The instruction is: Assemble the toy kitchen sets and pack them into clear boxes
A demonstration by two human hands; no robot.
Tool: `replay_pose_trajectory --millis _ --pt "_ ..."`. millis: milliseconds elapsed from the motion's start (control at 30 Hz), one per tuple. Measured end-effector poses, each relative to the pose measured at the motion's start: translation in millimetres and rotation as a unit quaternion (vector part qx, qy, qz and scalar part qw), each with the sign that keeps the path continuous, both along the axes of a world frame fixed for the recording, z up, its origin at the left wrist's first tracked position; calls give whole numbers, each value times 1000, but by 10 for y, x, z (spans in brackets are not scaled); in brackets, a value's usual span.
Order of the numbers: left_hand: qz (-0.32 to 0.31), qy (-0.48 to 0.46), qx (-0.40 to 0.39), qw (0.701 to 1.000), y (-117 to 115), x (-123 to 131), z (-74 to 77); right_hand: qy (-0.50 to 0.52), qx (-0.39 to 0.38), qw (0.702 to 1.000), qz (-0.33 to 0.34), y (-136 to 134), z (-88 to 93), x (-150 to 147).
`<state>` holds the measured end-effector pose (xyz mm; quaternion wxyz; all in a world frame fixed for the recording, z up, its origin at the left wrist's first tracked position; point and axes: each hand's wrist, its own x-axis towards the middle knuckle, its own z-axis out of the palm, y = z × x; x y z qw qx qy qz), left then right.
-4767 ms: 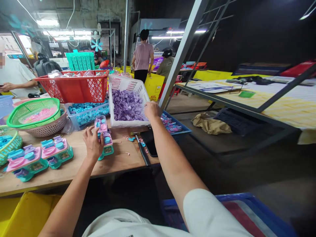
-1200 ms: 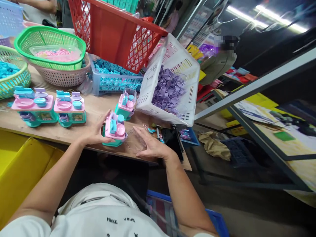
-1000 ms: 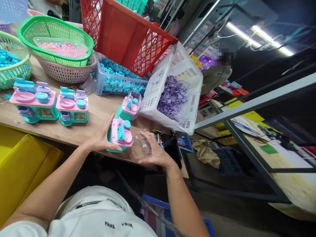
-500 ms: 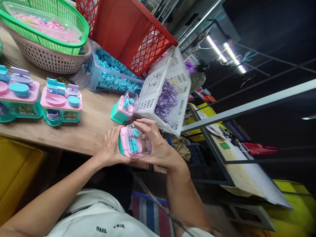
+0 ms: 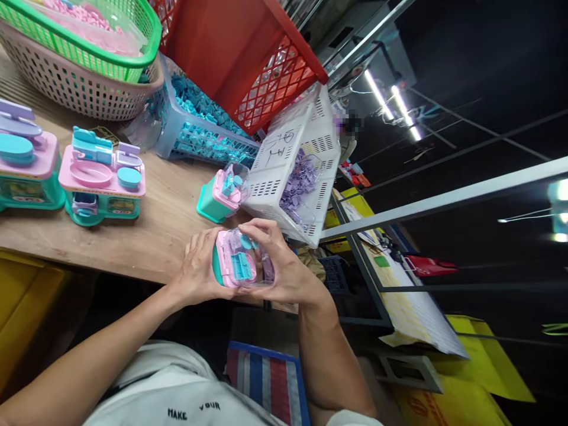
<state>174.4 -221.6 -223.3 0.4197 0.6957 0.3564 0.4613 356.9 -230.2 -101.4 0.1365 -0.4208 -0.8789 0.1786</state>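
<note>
Between my hands, just off the table's front edge, is a toy kitchen set (image 5: 227,260) with a green base, pink top and blue pieces, tipped on its side. My left hand (image 5: 199,266) is closed round the green base. My right hand (image 5: 284,266) grips the clear plastic cover (image 5: 266,269) that sits over the pink top. Just beyond, a similar covered toy kitchen (image 5: 219,192) stands on the table. To the left are two uncovered toy kitchens, one nearer (image 5: 103,177) and one at the picture's edge (image 5: 29,160).
A white crate (image 5: 266,189) of purple parts leans beside a blue bin (image 5: 213,148) of blue parts. A red crate (image 5: 213,53) rises behind them. A green basket (image 5: 153,29) sits in a beige basket (image 5: 89,97) on the wooden table (image 5: 168,201). Metal frames stand at right.
My right hand's fingers have come lower over the clear cover, closer to the toy kitchen. The view has shifted slightly; the things on the table stay in place.
</note>
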Motion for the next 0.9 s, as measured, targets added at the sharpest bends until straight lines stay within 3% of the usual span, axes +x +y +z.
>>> replay_pose_trajectory --millis 400,900 --pt "-1 -3 -10 1000 4 7 -7 13 -62 998 -10 -5 -12 58" --pt "7 -21 3 1000 -23 9 -16 -23 -58 998 28 70 121 21"
